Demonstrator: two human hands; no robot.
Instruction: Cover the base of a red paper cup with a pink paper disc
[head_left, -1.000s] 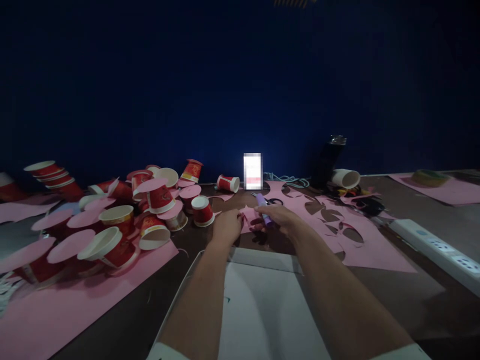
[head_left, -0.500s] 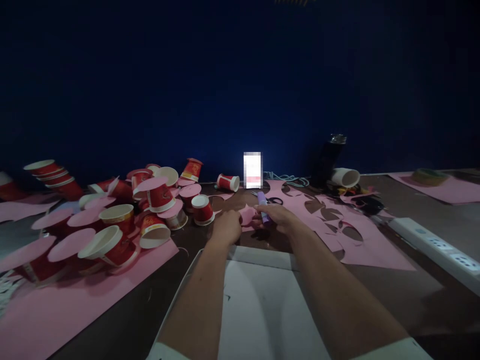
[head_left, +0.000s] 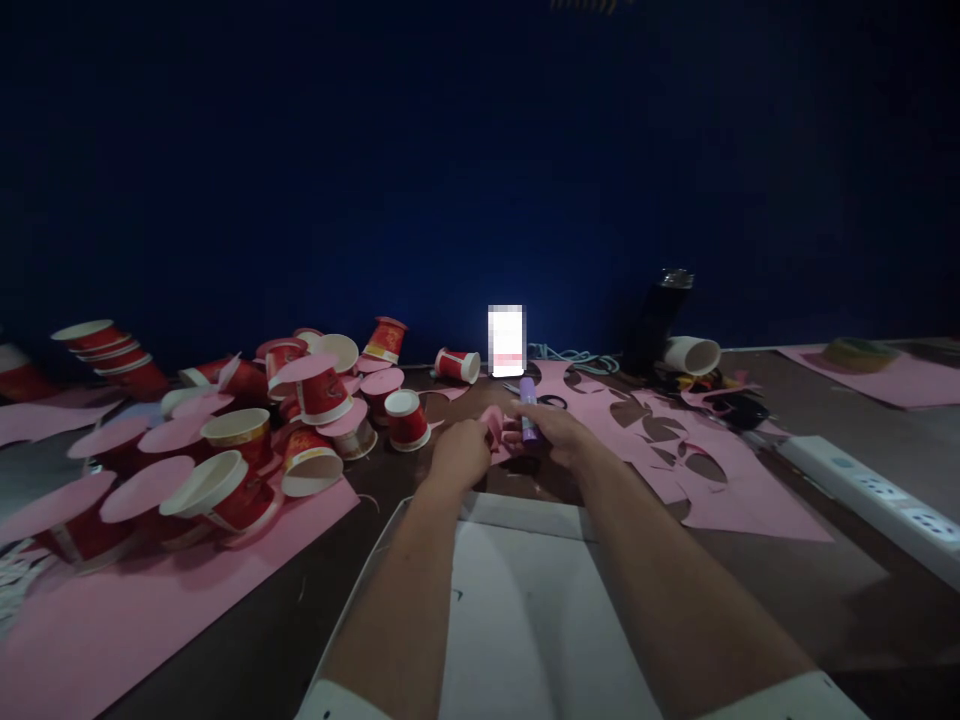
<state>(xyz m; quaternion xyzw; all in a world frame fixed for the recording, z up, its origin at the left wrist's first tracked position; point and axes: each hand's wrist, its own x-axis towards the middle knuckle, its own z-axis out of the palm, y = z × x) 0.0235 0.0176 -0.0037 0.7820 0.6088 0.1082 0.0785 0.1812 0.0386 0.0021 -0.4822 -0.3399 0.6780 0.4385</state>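
At the bench's middle, past a white box: both hands meet over a small pink cutout.
Left hand (head_left: 459, 455): its grip is pinched closed on the pink paper piece (head_left: 493, 424), holding it just above the bench (head_left: 315, 590).
Right hand (head_left: 553, 432): its grip is wrapped around a purple glue stick (head_left: 529, 410), which stands nearly upright, its lower end just beside the pink paper piece; whether it touches the paper I cannot tell.
White box (head_left: 525, 610): lies open near the body, under both forearms.
Left side: a heap of red paper cups (head_left: 319, 395), some tipped over, several with pink paper circles (head_left: 146, 488) on their mouths, resting on a pink sheet (head_left: 112, 620).
Right side: cut pink paper (head_left: 720, 490) with round holes, and scissors (head_left: 551, 402) just behind the right hand.
Far edge: a lit phone (head_left: 505, 341) standing upright, a dark bottle (head_left: 656, 320) and a white cup (head_left: 691, 355) on its side.
Right edge: a white power strip (head_left: 870, 490).
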